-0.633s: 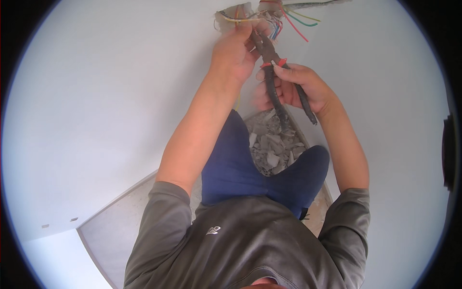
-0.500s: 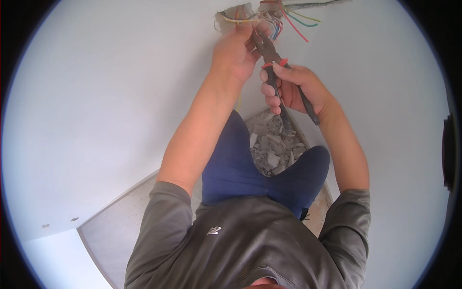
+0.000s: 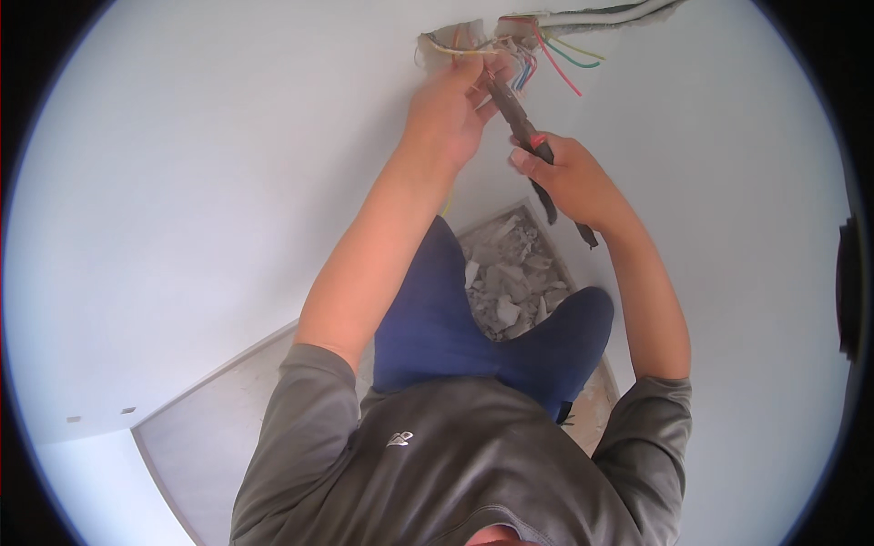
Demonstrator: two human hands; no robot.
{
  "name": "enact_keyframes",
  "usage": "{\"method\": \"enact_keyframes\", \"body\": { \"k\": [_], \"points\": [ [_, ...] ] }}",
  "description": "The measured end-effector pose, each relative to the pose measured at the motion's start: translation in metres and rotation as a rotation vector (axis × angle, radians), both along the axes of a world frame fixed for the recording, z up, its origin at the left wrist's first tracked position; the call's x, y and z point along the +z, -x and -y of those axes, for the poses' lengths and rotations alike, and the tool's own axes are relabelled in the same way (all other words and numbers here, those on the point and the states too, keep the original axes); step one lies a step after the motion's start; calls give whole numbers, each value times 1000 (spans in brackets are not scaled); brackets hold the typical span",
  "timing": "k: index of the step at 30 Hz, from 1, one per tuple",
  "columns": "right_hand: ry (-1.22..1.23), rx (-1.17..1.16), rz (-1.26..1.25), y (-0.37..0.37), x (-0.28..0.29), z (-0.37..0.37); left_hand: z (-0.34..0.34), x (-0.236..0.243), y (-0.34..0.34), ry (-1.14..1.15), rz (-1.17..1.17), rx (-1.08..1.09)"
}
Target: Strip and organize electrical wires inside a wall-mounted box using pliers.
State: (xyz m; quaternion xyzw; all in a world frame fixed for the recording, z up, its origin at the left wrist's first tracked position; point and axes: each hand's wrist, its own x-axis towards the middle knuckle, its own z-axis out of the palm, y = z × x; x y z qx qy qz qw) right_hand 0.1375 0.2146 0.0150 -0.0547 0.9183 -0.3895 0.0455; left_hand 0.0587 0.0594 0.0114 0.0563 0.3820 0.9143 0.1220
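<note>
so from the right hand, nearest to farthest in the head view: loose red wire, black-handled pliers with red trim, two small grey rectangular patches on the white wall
1. Black-handled pliers: held in the right hand
2. Loose red wire: above the hand
3. Small grey rectangular patches: far off, lower left of the picture

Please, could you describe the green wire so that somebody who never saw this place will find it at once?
At the top of the view, a white conduit crosses the pale wall, right of the pliers. Below it, three loose wires fan out. The green wire is the middle one, between a yellowish wire above and a red wire below.
</note>
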Motion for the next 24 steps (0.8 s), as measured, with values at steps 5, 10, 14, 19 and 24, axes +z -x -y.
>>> {"method": "enact_keyframes", "body": {
  "k": [5,10,14,19,24],
  "points": [
    [-360,-76,-325,4,-5,1,3,-6,7,-5,0,-18],
    [-587,-150,-533,1,-5,6,2,-9,5,12,-33,-30],
    [-606,-162,-554,3,0,8,3,-3,6,12,-29,-12],
    [-493,-130,-400,7,14,7,4,4,5,36,-37,1],
    [-18,-32,120,11,24,-4,3,7,2,59,-28,3]
  ]
}}
